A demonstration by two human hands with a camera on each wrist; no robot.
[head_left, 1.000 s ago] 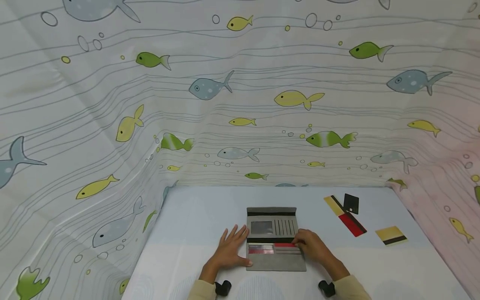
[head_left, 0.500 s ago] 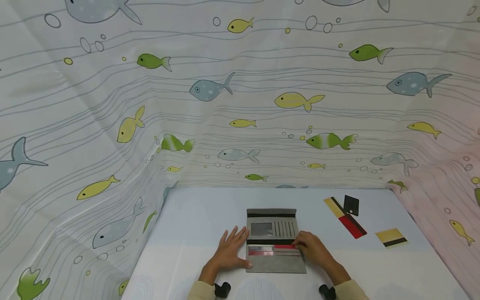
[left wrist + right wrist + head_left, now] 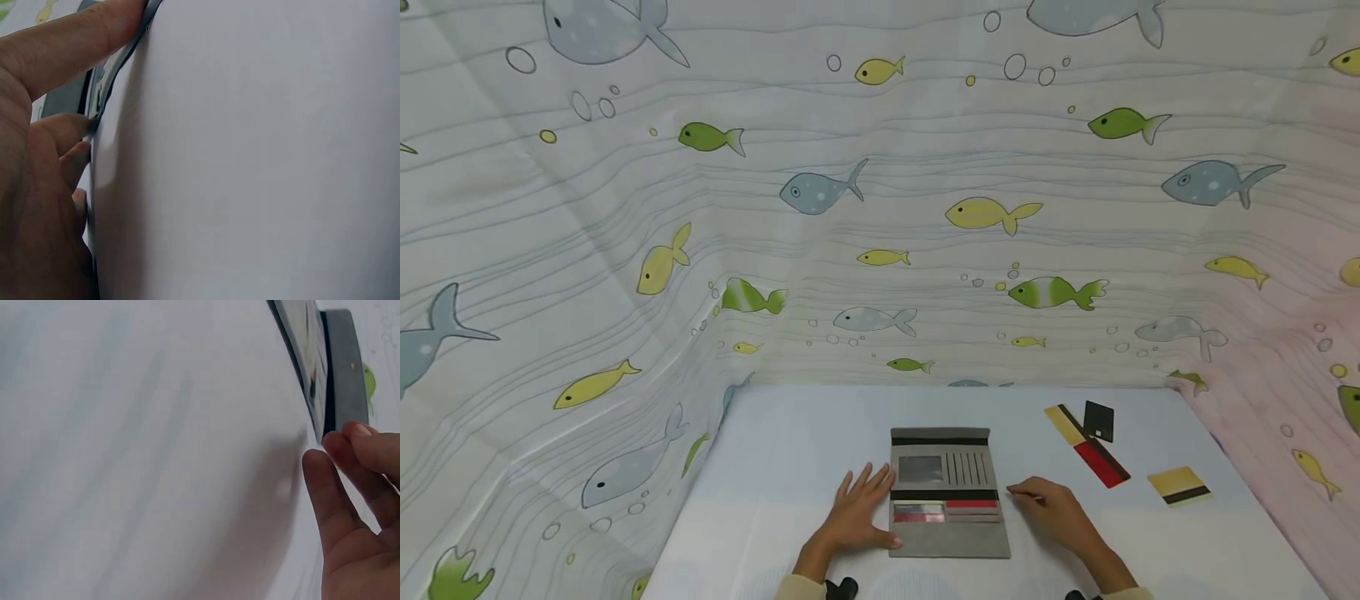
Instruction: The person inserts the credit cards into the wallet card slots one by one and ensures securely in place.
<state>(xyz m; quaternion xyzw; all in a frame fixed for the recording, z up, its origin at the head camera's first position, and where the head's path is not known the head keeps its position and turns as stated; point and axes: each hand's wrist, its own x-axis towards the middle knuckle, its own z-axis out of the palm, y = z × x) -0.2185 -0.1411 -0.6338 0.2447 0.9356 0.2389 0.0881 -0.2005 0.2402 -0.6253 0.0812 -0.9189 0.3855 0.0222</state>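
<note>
A grey wallet (image 3: 951, 543) lies unfolded on the table in the head view. A red card (image 3: 972, 504) shows in its upper right slot, and a clear pocket with a red-and-silver card (image 3: 917, 513) is on the left. My left hand (image 3: 853, 512) has its fingers spread, with fingertips and thumb resting on the wallet's left edge. To the wallet's right, my right hand (image 3: 1056, 510) is just off the edge with bent fingers and nothing between them. The right wrist view shows its fingertips (image 3: 337, 450) beside the wallet's end.
On the right of the table (image 3: 790, 433) lie a gold card (image 3: 1063, 423), a red card (image 3: 1099, 463) touching it, a black card (image 3: 1099, 421) and a gold card with a dark stripe (image 3: 1180, 485). Fish-patterned cloth (image 3: 820, 275) surrounds the back and sides.
My right hand has let go of the red card at the wallet's slot and moved right, off the wallet. My left hand stays on the left edge. The head view has tilted slightly upward.
</note>
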